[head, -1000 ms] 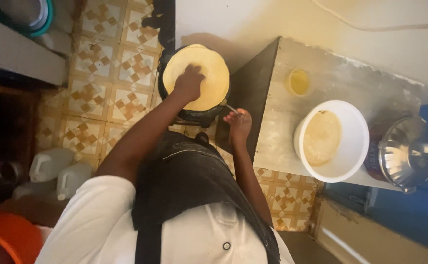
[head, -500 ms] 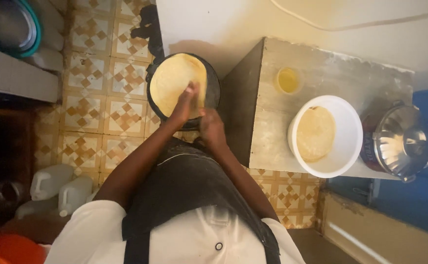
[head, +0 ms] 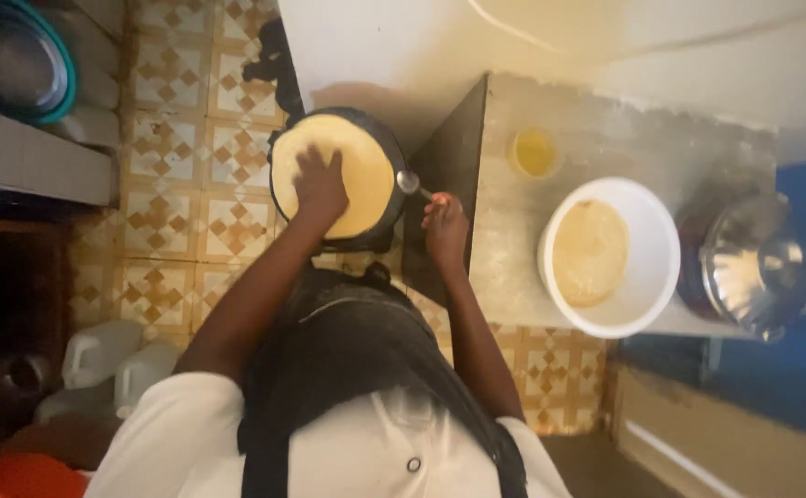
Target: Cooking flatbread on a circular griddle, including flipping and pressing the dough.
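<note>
The left hand (head: 318,184) lies flat, fingers spread, on the pale round flatbread (head: 334,175) in the dark round pan (head: 384,152); press lightly, clear of the hot rim. The right hand (head: 444,226) is closed on a metal spoon (head: 411,183) at the grey bench (head: 596,138) edge. Beyond, a white bowl (head: 652,267) crowds the bench.

Left hand (head: 318,189) flat on flatbread (head: 333,173) in pan (head: 386,157); right hand (head: 445,228) gripping spoon (head: 410,183).

We see dim, warm indoor light; soft blur throughout; glare on metal lid (head: 758,266); dark left edge.
</note>
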